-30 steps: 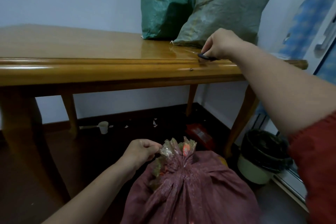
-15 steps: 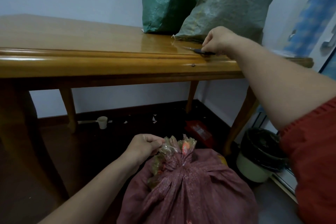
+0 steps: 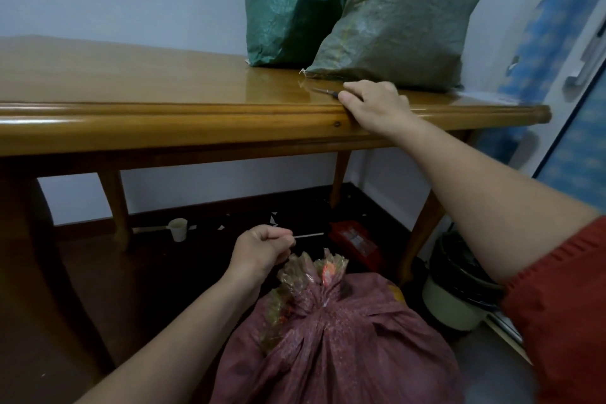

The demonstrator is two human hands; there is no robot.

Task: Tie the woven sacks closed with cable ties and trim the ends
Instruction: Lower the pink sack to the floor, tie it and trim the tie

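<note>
Probably trimming is the step: the red sack [image 3: 344, 344] sits cinched on the floor, left hand [image 3: 259, 249] pinching a white cable tie [image 3: 310, 234] beside its neck — right hand [image 3: 377, 105] pinching a small cutter [image 3: 323, 91] on the table [image 3: 164, 82]. Next, carry blade to tie.

The table [image 3: 131, 75] was smooth, shiny wood. The green sack [image 3: 292, 3] on the table looked woven and crinkly. The red sack [image 3: 344, 354] below the table looked dull.

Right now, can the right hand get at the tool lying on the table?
Probably yes: the right hand rests on the table edge, its fingertips at the dark-handled tool, nothing between. The grey-green sack stands just behind, not covering it. Whether it grips the tool is unclear.
</note>
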